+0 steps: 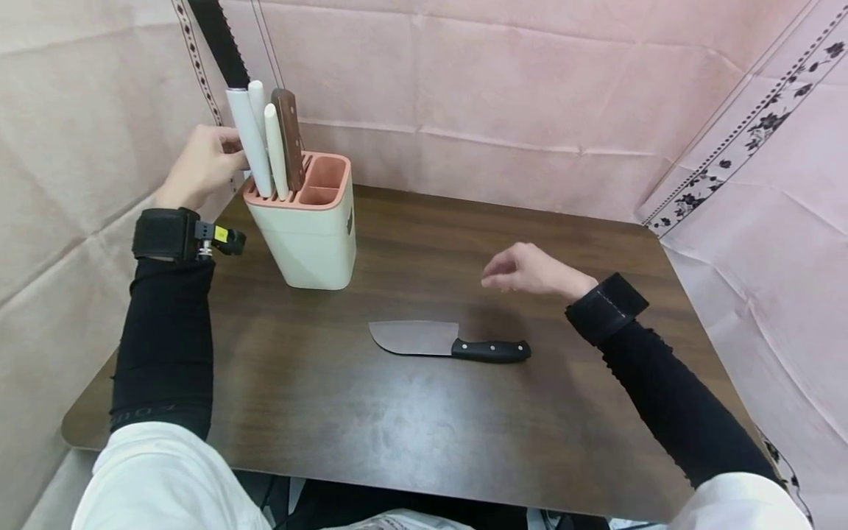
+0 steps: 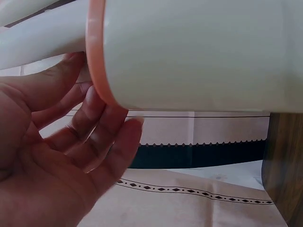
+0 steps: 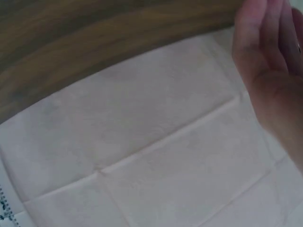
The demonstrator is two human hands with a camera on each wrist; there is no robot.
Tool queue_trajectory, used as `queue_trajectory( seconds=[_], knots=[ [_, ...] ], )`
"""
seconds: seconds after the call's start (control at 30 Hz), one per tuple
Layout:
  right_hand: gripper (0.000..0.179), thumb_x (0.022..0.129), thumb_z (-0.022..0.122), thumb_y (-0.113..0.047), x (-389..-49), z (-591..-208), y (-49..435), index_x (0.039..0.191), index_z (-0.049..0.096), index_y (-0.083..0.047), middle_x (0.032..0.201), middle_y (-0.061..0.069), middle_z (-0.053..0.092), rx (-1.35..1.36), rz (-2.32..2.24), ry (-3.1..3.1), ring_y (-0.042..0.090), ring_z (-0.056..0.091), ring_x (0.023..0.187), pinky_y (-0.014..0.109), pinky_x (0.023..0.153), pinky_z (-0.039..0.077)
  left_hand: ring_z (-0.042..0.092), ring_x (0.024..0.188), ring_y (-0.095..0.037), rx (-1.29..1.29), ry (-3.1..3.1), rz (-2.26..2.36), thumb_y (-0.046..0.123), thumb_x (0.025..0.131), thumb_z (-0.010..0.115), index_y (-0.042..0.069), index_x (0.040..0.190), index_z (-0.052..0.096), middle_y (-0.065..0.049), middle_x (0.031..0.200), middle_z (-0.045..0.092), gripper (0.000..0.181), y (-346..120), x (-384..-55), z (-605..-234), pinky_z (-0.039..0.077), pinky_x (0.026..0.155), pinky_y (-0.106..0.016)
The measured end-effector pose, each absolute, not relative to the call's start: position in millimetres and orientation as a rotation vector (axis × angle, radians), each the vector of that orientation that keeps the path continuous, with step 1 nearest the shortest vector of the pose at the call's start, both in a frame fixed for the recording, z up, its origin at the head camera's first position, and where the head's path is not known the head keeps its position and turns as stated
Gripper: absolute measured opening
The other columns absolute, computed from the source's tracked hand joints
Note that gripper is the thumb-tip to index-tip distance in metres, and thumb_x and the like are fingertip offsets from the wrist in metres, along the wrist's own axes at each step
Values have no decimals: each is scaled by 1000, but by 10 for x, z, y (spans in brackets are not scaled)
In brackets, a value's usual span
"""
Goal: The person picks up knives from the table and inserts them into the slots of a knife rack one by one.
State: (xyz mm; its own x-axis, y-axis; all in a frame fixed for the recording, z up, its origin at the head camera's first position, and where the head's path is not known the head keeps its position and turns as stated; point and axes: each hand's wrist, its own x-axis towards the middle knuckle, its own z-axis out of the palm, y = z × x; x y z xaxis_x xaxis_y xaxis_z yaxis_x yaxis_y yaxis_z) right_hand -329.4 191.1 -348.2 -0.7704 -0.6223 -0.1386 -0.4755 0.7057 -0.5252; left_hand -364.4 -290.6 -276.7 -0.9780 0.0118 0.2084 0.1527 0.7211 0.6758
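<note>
A pale green knife block [image 1: 311, 246] with a coral top stands at the table's back left. White-handled knives [image 1: 250, 140] and a brown-handled knife [image 1: 288, 136] rise from its slots. My left hand [image 1: 205, 165] is at the block's far left top edge; in the left wrist view its loosely bent fingers [image 2: 125, 146] touch the coral rim [image 2: 97, 52], the thumb beside a white handle. A broad-bladed kitchen knife [image 1: 420, 338] with a black riveted handle lies flat on the table, blade pointing left. Above and behind that handle hovers my right hand [image 1: 523, 269], fingers relaxed, holding nothing.
The brown wooden table [image 1: 430, 434] runs from the near edge to pink cloth walls [image 1: 497, 96] at the back and sides. Two larger open compartments [image 1: 324, 184] are at the block's right. A dark scalloped band [image 1: 221, 44] shows behind the handles.
</note>
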Motion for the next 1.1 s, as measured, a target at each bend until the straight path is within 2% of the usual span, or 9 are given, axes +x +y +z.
queue_trajectory(
  seconds=[0.1, 0.2, 0.37, 0.57, 0.7, 0.97, 1.1],
  knots=[
    [28, 89, 69, -22, -3235, -3613, 1994, 111, 70, -4, 99, 9, 74, -864, -574, 2575, 16, 69, 85, 32, 74, 55, 54, 99, -10, -123, -2754, -1097, 20, 100, 47, 0, 135, 53, -23, 129, 57, 41, -2911, -3628, -2750, 46, 92, -30],
    [35, 84, 75, -24, -3171, -3723, 2059, 110, 68, -3, 101, 10, 72, -819, -462, 2538, 18, 67, 90, 36, 79, 54, 54, 91, -3, -134, -2755, -1106, 19, 99, 47, 0, 134, 53, -19, 123, 60, 40, -2914, -3619, -2742, 44, 82, -21],
    [45, 74, 83, -25, -3058, -3881, 2117, 110, 63, -6, 109, 14, 64, -664, -295, 2448, 25, 60, 100, 38, 82, 50, 54, 82, 0, -152, -2756, -1111, 21, 100, 45, 1, 134, 54, -12, 113, 61, 40, -2955, -3557, -2703, 43, 76, -19],
    [42, 66, 89, -20, -2948, -4124, 2175, 96, 61, -9, 86, 6, 59, -643, -329, 2417, 17, 51, 79, 27, 69, 39, 54, 77, -2, -74, -2642, -1230, 29, 99, 50, 9, 128, 58, 13, 91, 56, 36, -2998, -3413, -2591, 43, 68, -14],
    [35, 66, 88, -14, -2935, -4219, 2269, 86, 60, -8, 75, 5, 57, -750, -449, 2455, 13, 47, 70, 24, 63, 37, 52, 76, -4, -45, -2583, -1267, 31, 97, 54, 12, 126, 60, 14, 86, 55, 34, -2989, -3337, -2520, 43, 65, -13],
    [30, 67, 87, -16, -3045, -3978, 2527, 85, 64, -7, 77, 4, 65, -807, -626, 2468, 12, 55, 69, 23, 63, 43, 53, 77, -4, -48, -2585, -1245, 31, 97, 55, 13, 122, 61, 15, 86, 56, 32, -2951, -3219, -2488, 43, 68, -15],
    [28, 70, 86, -18, -3103, -3703, 2668, 87, 67, -7, 79, 5, 67, -751, -725, 2439, 14, 60, 68, 25, 63, 45, 53, 76, -3, -61, -2517, -1294, 28, 96, 57, 17, 112, 64, 15, 85, 57, 21, -2891, -3137, -2424, 41, 64, -16]
  ],
)
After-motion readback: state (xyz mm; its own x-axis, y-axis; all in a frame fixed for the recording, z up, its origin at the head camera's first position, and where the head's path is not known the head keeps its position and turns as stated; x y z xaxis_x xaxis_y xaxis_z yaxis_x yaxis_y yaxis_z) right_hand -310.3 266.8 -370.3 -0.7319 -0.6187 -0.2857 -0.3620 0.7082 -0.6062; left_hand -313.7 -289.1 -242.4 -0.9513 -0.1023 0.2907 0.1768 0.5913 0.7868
